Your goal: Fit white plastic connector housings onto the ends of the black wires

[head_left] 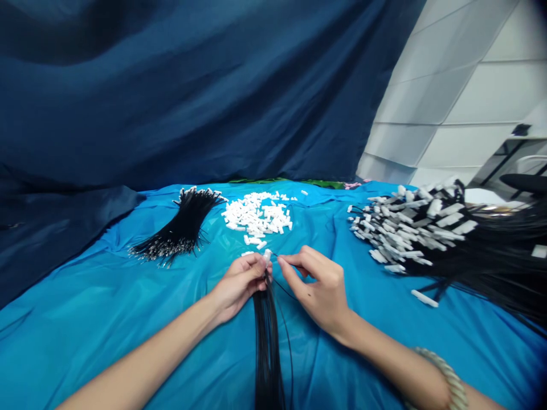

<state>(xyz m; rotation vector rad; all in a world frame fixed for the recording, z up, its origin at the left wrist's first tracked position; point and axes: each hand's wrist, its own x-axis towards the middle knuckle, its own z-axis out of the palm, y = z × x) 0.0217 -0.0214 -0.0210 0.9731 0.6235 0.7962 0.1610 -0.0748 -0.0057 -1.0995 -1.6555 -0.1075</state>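
Observation:
Near the middle of the blue cloth, my left hand (243, 282) is closed on a white plastic connector (267, 254) that stands up between thumb and fingers. A bundle of long black wires (267, 341) hangs from that hand toward me. Just right of it, my right hand (318, 285) pinches a single thin black wire (276, 255) between thumb and forefinger, its tip close to the connector. Whether the tip touches the connector I cannot tell. Beyond both hands lies a loose heap of small white connectors (256, 213).
To the left lies a bunch of short black wires (182, 225) with metal-tipped ends. A large pile of black wires with white connectors (410, 222) spreads over the right side. The blue cloth (171, 353) is wrinkled, and a dark blue curtain (192, 102) hangs behind.

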